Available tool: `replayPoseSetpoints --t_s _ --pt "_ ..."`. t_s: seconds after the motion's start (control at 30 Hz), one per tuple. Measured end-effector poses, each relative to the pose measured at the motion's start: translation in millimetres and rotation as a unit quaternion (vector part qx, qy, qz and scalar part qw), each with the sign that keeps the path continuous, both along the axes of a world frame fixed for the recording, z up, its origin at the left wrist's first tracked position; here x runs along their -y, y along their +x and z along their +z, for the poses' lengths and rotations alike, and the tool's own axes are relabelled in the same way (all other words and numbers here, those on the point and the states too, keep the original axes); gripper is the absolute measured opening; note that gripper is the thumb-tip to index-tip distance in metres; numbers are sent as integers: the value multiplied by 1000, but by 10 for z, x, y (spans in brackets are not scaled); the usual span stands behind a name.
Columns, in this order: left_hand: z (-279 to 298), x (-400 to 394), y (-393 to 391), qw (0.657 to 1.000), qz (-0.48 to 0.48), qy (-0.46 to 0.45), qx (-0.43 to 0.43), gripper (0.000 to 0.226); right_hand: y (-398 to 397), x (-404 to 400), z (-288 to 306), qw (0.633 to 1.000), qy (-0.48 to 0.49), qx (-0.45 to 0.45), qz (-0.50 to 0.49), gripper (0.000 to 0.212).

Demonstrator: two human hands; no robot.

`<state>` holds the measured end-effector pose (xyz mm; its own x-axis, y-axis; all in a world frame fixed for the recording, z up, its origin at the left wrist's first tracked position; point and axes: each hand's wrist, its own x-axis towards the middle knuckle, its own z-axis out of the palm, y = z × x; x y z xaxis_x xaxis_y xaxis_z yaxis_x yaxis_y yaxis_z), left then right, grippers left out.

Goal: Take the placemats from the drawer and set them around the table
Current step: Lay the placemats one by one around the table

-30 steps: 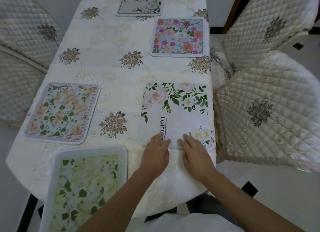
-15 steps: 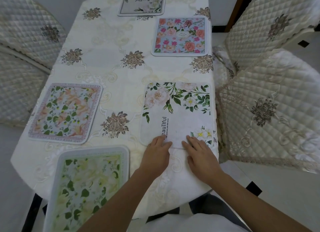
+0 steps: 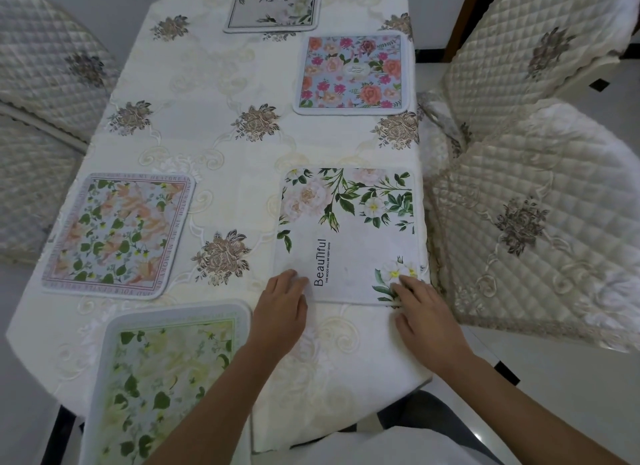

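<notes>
Both forearms reaching forward over the near edge of the tabletop (image 3: pixel 221 145). Left hand (image 3: pixel 280 312) flat, palm down, fingers straight, fingertips pressing the near left corner of the white rose placemat (image 3: pixel 349 236). Right hand (image 3: pixel 427 319) likewise flat on its near right corner, fingers relaxed. Neither grip closed around anything. Placemat lying on the right side of the tabletop, printed "BeauTiful" with "THE MOOD WILL BE VERY GOOD" beside it. Four other floral placemats spread around: green (image 3: pixel 166 385), peach-bordered (image 3: pixel 117 236) with lettering round its edge, pink-and-blue (image 3: pixel 353 73), grey (image 3: pixel 273 3).
</notes>
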<state>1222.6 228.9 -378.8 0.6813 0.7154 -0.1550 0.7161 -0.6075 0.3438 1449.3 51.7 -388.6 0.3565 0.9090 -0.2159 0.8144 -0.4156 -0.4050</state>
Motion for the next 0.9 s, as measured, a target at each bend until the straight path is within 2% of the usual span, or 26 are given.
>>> replayPoseSetpoints --t_s 0.3,0.43,0.73,0.9 --pt "-7 -658 418 999 -4 11 -44 52 396 -611 77 999 -21 22 -7 49" --pt "-30 -1005 676 998 -9 -1 -65 45 647 -1043 145 999 -40 28 -14 52" --pt "-39 -1651 1216 998 2 -4 -62 43 1139 -1840 186 996 -57 33 -54 53" --pt "-92 -1636 1375 995 28 45 -84 42 1122 -1934 171 994 -53 65 -66 49"
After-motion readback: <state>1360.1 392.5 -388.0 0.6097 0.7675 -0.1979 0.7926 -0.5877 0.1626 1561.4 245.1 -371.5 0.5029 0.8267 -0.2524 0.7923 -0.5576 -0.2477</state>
